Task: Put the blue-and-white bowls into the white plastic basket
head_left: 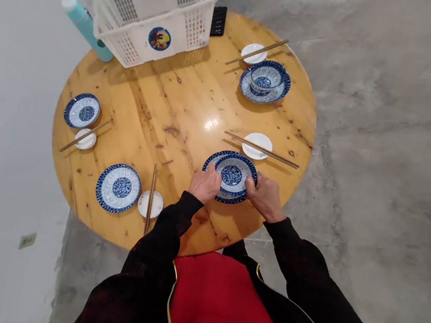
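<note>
Fingers of the left hand (205,183) and right hand (266,195) grip opposite sides of a blue-patterned bowl (231,175), right of centre, over a matching plate (229,201); contact between bowl and plate cannot be confirmed. At upper right, another bowl (263,81) sits in a second plate (277,96). At upper left, a white basket (176,38) stands on the table (159,105), contents indiscernible.

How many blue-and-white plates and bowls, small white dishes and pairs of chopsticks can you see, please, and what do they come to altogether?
Blue-and-white plates and bowls: 6 visible
Small white dishes: 4
Pairs of chopsticks: 4
Total: 14, each pair counted once
</note>
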